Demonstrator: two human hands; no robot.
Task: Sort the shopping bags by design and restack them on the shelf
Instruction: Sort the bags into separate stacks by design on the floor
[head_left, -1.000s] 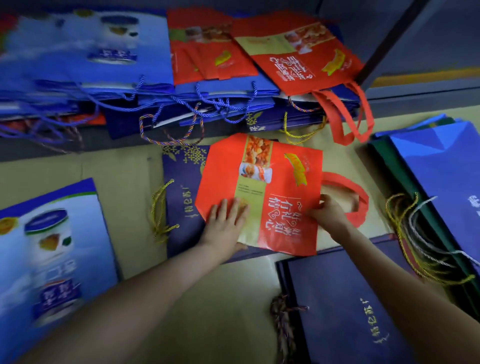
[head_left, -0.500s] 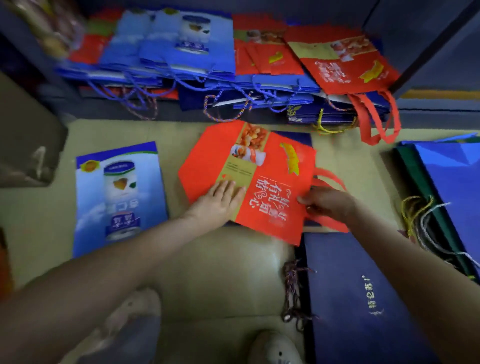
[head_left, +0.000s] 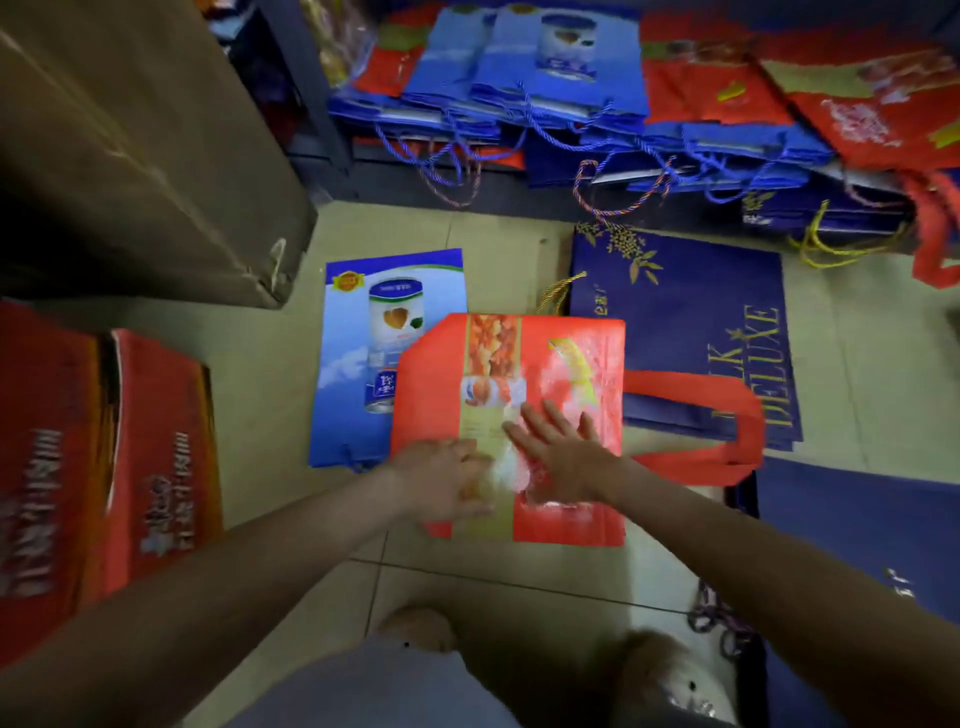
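Note:
A flat red bag (head_left: 566, 364) with a food picture and a red loop handle (head_left: 727, 415) lies on the tiled floor, overlapping a light blue bag (head_left: 358, 364) printed with a can. My right hand (head_left: 558, 449) rests flat on the red bag, fingers spread. My left hand (head_left: 447, 480) lies on its lower left part, blurred by motion. A dark navy bag (head_left: 691, 312) lettered DELUXE lies to the right of the red one. On the low shelf (head_left: 498, 200) behind sit mixed piles of blue bags (head_left: 524, 78) and red bags (head_left: 841, 98).
A big brown carton (head_left: 130, 150) stands at the left, with red printed boxes (head_left: 104, 457) in front of it. Another navy bag (head_left: 857, 545) lies at the lower right. My shoes (head_left: 415, 629) are at the bottom of the view.
The red bag has slid left off the navy bag and now partly covers the light blue bag. My right hand left the handle end and lies flat on the bag. The view swung left.

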